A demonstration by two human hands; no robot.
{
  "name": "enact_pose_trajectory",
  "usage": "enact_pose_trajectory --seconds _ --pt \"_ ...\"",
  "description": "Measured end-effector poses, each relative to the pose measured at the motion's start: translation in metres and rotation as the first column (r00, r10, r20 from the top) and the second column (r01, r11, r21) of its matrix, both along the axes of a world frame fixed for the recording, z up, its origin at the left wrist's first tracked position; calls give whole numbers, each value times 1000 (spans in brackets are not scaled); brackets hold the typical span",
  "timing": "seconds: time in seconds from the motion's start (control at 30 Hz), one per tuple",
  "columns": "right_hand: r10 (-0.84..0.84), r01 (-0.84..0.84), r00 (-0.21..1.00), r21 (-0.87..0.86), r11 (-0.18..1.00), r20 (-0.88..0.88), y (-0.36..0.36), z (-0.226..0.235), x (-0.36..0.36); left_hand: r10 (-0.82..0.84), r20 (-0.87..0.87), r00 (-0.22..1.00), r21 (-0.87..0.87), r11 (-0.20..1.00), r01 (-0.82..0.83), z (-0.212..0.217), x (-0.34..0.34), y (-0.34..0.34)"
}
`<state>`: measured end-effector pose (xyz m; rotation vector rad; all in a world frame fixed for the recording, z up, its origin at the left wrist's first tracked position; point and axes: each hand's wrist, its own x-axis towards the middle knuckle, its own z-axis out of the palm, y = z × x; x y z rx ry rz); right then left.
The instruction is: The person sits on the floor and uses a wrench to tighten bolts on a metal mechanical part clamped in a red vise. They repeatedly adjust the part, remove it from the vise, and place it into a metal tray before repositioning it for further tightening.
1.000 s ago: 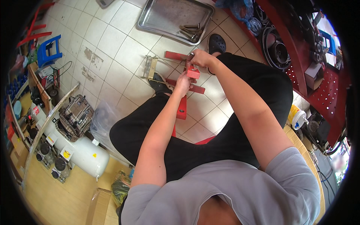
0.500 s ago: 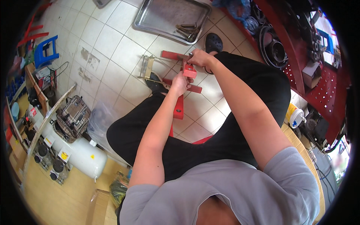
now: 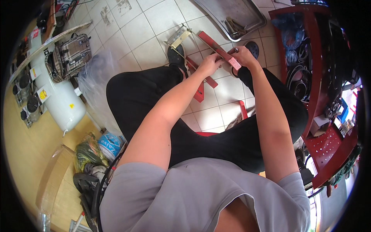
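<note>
A red metal bar (image 3: 215, 44) slants across the floor area between my feet, its pinkish block-like end (image 3: 234, 63) toward me. My left hand (image 3: 210, 65) is closed at the left side of this bar, fingertips near its end. My right hand (image 3: 245, 58) is closed at the other side, around something dark that I cannot make out; a dark curved piece shows below it. A second red bar (image 3: 211, 81) lies lower, partly behind my left hand, with a wider red piece (image 3: 199, 95) by it. A brass-coloured metal frame (image 3: 180, 39) sits by my left shoe (image 3: 176, 58).
A steel tray (image 3: 259, 15) with several metal parts (image 3: 235, 27) lies beyond my right shoe (image 3: 252, 49). A red shelf unit (image 3: 279, 36) with bagged and round parts stands at right. A white tank (image 3: 62, 102), a plaid bag (image 3: 73, 56) and clear plastic (image 3: 98, 79) are at left.
The view has turned, so everything sits further right or is tilted. The bar's block-like end has swung round with my hands, and the upper bar now slants more steeply. Both hands stay at it.
</note>
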<state>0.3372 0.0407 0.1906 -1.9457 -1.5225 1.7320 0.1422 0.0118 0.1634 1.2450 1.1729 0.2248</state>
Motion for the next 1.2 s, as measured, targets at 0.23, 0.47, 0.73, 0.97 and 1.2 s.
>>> enact_pose_trajectory --seconds 0.23,0.47,0.73,0.97,1.2 --pt "10 -16 999 -120 993 -47 2 3 4 -8 125 992 -133 991 24 -16 -3 -1" --pt "25 -27 1000 -132 991 -14 3 10 3 -3 1 1000 42 999 3 0 1 -1" --pt "70 -69 997 -73 995 13 5 23 -3 -4 -170 986 226 973 43 19 1 6" --pt "68 -69 994 9 998 82 -1 13 -6 -17 -74 997 -21 1000 15 5 -2 11" --pt "54 -52 993 -19 998 105 -3 11 -7 -244 -178 953 2 969 248 1 -25 9"
